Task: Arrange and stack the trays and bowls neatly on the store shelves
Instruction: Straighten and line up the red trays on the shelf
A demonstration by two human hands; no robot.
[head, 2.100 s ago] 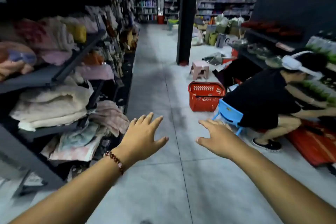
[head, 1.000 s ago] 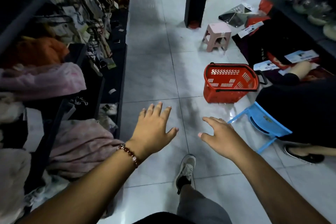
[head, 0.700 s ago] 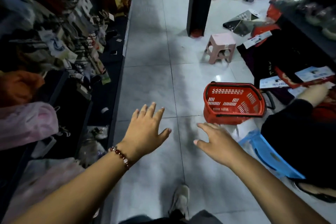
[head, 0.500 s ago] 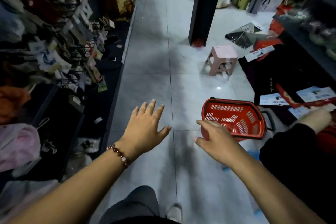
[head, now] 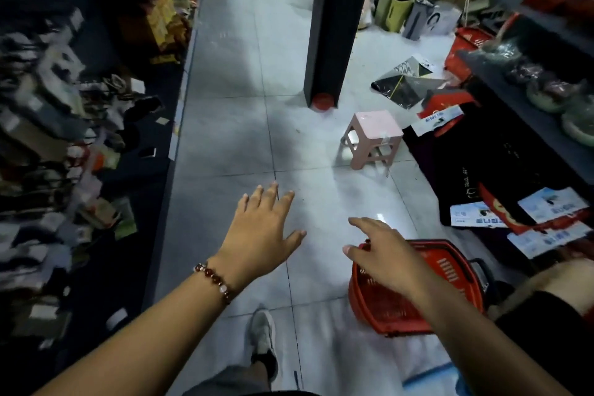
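My left hand (head: pixel 262 231), with a bead bracelet on the wrist, stretches out over the tiled aisle floor with fingers spread and holds nothing. My right hand (head: pixel 382 255) is also empty, fingers relaxed, hovering above a red shopping basket (head: pixel 450 280) on the floor. Pale green bowls (head: pixel 559 96) wrapped in plastic sit on the dark shelf (head: pixel 527 112) at the far right. Red trays (head: pixel 546 225) with white labels lie on the dark bottom shelf to the right.
A pink stool (head: pixel 373 135) stands ahead on the right. A black pillar (head: pixel 334 22) rises mid-aisle. Cluttered racks of hanging goods (head: pixel 64 125) line the left. A person's dark sleeve (head: pixel 553 325) is at the lower right. Bags and bins (head: pixel 414 6) crowd the far end.
I have walked forward down the aisle. The red basket has slid from ahead to under my right hand, and the crouching person has dropped to the frame's lower right edge.
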